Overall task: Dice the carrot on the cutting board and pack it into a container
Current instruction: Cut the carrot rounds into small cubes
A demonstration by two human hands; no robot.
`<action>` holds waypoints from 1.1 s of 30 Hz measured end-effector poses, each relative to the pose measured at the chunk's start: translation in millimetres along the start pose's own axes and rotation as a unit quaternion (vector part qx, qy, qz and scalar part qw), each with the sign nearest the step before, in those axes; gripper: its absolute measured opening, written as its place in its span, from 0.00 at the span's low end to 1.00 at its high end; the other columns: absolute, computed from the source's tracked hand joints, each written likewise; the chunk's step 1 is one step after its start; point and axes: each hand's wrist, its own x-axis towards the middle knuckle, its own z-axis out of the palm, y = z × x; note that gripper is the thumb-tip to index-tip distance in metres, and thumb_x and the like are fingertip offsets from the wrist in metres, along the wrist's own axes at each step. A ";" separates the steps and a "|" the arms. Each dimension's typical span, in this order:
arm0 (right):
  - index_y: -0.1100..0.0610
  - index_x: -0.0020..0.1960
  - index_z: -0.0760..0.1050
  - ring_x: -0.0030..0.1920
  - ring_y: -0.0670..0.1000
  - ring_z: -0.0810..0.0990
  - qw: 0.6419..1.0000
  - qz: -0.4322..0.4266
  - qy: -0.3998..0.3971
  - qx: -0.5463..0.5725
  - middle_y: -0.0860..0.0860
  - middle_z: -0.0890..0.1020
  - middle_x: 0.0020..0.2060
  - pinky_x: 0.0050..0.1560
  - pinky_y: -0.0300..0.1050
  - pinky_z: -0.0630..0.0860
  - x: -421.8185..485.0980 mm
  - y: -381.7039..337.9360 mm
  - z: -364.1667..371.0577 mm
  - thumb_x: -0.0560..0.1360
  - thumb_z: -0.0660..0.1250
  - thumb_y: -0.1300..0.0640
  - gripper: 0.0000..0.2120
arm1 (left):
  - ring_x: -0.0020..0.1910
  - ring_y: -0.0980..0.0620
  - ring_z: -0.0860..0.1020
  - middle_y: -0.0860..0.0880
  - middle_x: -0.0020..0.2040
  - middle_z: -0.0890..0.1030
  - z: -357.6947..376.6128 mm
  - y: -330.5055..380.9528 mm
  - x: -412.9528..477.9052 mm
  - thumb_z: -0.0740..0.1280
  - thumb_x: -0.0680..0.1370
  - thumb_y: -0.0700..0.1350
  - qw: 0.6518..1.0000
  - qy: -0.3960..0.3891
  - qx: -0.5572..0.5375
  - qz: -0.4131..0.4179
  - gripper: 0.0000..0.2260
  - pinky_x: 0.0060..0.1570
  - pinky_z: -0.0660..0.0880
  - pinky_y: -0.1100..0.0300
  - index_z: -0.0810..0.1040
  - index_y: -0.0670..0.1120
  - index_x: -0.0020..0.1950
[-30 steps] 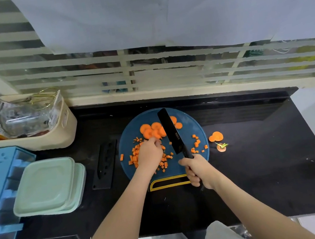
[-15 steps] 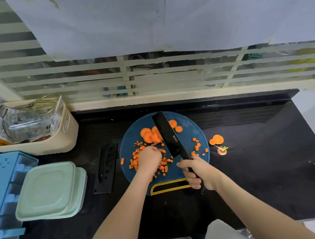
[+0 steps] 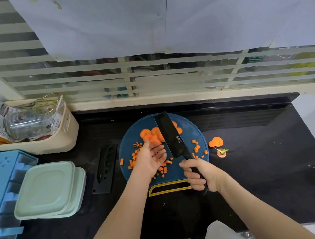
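— As you look down through the head camera, where is the carrot?

— I see it on the round blue cutting board, mid-way along the black desk. Round carrot slices lie at the far side, partly under the black cleaver. Small orange dice are scattered at the near left. A few stray slices and the leafy carrot top sit on the desk just right of the board.

— And the hands?

— The left hand is palm up over the dice, fingers apart and relaxed, holding nothing I can make out. The right hand has its fingers clamped round the cleaver handle.

— How will the carrot handle?

— I judge it light, stiff and slightly slick. Slices may skid; dice scatter. I would scoop them with a cupped hand or the flat blade, not pinch.

— Containers?

— Stacked pale green containers, lids on, stand at the left; I cannot see inside. Behind them a cream basket holds packets.
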 end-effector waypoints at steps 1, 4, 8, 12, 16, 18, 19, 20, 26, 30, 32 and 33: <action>0.56 0.31 0.65 0.16 0.46 0.60 1.000 0.001 0.008 -0.001 0.49 0.63 0.19 0.19 0.36 0.55 -1.2 -0.6 -2.0 0.80 0.61 0.56 0.19 | 0.36 0.50 0.76 0.45 0.40 0.79 -0.8 0.1 1.1 0.58 0.82 0.51 0.999 0.028 0.042 0.006 0.16 0.37 0.75 0.59 0.76 0.40 0.45; 0.57 0.31 0.64 0.16 0.46 0.61 1.000 0.000 0.029 -0.007 0.49 0.64 0.20 0.19 0.36 0.57 -5.8 -3.2 -9.4 0.80 0.61 0.57 0.19 | 0.31 0.53 0.72 0.46 0.36 0.76 3.6 -2.6 5.9 0.57 0.83 0.45 0.981 0.090 0.171 0.005 0.14 0.33 0.72 0.61 0.74 0.41 0.41; 0.57 0.31 0.65 0.16 0.47 0.60 0.999 -0.008 0.052 -0.007 0.50 0.63 0.20 0.20 0.36 0.55 -8.2 -4.5 -19.5 0.80 0.61 0.57 0.19 | 0.30 0.51 0.72 0.46 0.35 0.76 10.9 -9.0 15.9 0.55 0.81 0.44 0.928 0.103 0.347 0.089 0.15 0.32 0.72 0.57 0.75 0.41 0.40; 0.57 0.31 0.64 0.16 0.48 0.59 0.993 -0.047 0.107 -0.003 0.51 0.63 0.20 0.20 0.36 0.55 -13.3 -6.9 -26.7 0.79 0.62 0.58 0.18 | 0.34 0.49 0.74 0.45 0.36 0.78 21.4 -16.4 9.5 0.56 0.80 0.44 0.797 0.080 0.552 0.230 0.13 0.37 0.73 0.55 0.74 0.42 0.39; 0.58 0.33 0.62 0.16 0.49 0.58 0.979 -0.082 0.185 -0.025 0.53 0.62 0.21 0.20 0.36 0.56 -22.3 -10.2 -38.7 0.80 0.61 0.59 0.17 | 0.51 0.45 0.76 0.44 0.52 0.78 41.8 -29.2 12.7 0.59 0.80 0.43 0.680 0.017 0.656 0.326 0.09 0.48 0.73 0.54 0.74 0.45 0.58; 0.57 0.33 0.62 0.17 0.49 0.58 0.972 -0.090 0.213 -0.034 0.53 0.63 0.21 0.19 0.37 0.56 -27.9 -11.4 -44.3 0.80 0.61 0.59 0.17 | 0.62 0.45 0.70 0.45 0.62 0.72 54.2 -40.0 18.8 0.62 0.79 0.46 0.585 -0.040 0.736 0.339 0.17 0.58 0.70 0.50 0.69 0.48 0.68; 0.57 0.33 0.62 0.17 0.49 0.58 0.969 -0.097 0.223 -0.038 0.53 0.63 0.21 0.20 0.37 0.56 -31.3 -12.0 -47.1 0.80 0.60 0.60 0.16 | 0.65 0.45 0.67 0.46 0.65 0.69 61.5 -45.2 20.0 0.63 0.79 0.49 0.535 -0.057 0.770 0.342 0.20 0.60 0.68 0.49 0.66 0.50 0.71; 0.57 0.34 0.63 0.17 0.49 0.59 0.967 -0.102 0.230 -0.039 0.53 0.63 0.22 0.20 0.37 0.56 -34.9 -12.2 -50.2 0.79 0.60 0.60 0.16 | 0.67 0.45 0.65 0.46 0.67 0.67 68.4 -50.7 22.1 0.63 0.79 0.53 0.492 -0.068 0.796 0.347 0.24 0.62 0.67 0.48 0.64 0.52 0.73; 0.60 0.42 0.68 0.17 0.49 0.60 0.963 -0.102 0.243 -0.047 0.53 0.65 0.22 0.19 0.38 0.58 -45.6 -15.0 -66.0 0.80 0.60 0.61 0.08 | 0.71 0.44 0.61 0.44 0.73 0.61 88.8 -77.8 48.2 0.55 0.80 0.62 0.321 -0.055 0.864 0.385 0.28 0.67 0.58 0.48 0.58 0.49 0.75; 0.60 0.45 0.67 0.17 0.49 0.60 0.962 -0.083 0.247 -0.079 0.54 0.66 0.22 0.19 0.37 0.59 -37.3 -16.1 -68.9 0.80 0.60 0.61 0.06 | 0.51 0.46 0.75 0.46 0.53 0.76 84.6 -83.0 61.2 0.66 0.75 0.54 0.236 -0.024 0.859 0.453 0.15 0.50 0.72 0.53 0.77 0.49 0.60; 0.61 0.47 0.68 0.17 0.49 0.61 0.962 -0.075 0.247 -0.084 0.54 0.66 0.22 0.19 0.38 0.59 -32.2 -14.1 -71.2 0.81 0.60 0.61 0.04 | 0.41 0.48 0.75 0.47 0.42 0.77 84.0 -86.0 65.4 0.74 0.67 0.50 0.237 -0.029 0.836 0.494 0.13 0.39 0.73 0.55 0.80 0.48 0.49; 0.61 0.48 0.68 0.18 0.49 0.61 0.963 -0.073 0.247 -0.081 0.54 0.66 0.23 0.19 0.38 0.59 -29.7 -12.8 -72.0 0.81 0.60 0.61 0.04 | 0.39 0.47 0.76 0.47 0.41 0.77 82.3 -86.9 66.3 0.76 0.65 0.48 0.244 -0.030 0.830 0.501 0.13 0.38 0.73 0.55 0.80 0.47 0.46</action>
